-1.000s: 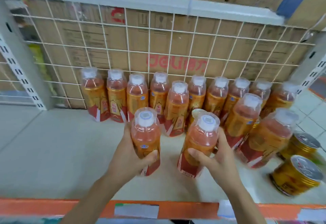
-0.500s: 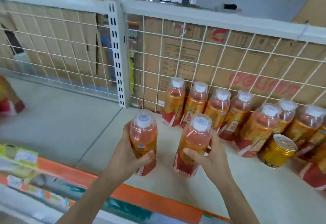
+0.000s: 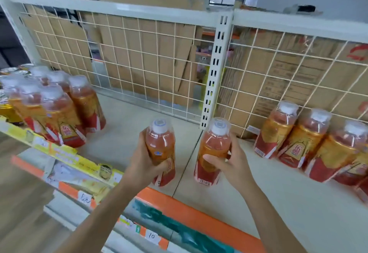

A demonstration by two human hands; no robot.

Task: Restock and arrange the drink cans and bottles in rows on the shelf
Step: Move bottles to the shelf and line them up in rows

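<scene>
Two bottles up front. The left hand point(image 3: 143, 165) is wrapped round one orange drink bottle point(image 3: 159, 143), thumb across its red label, just left of the white slotted post point(image 3: 215, 69) and nearer the camera. The right hand point(image 3: 233, 165) grips a second bottle point(image 3: 215, 143) directly in front of the foot of that post, fingers curled behind it and thumb on the front. Both are upright with white caps on top, side by side with a gap between them. Whether their bases touch the shelf point(image 3: 268, 203) or sit just above it, I can't tell.

Right of the post, a row of matching bottles point(image 3: 306, 137) lines up against the wire grid back point(image 3: 139, 57) and runs off the frame's edge. Well to the left of the post stands a packed cluster of the same bottles point(image 3: 65, 113), blurred, with gold cans point(image 3: 7, 111) just beyond them at the far left. Between that cluster and the post, the pale shelf board lies bare.

Behind the grid on both sides of the post: flattened cardboard point(image 3: 159, 63). In front of the post, past the hands, runs the orange shelf edge point(image 3: 199, 217) carrying small price tags.
</scene>
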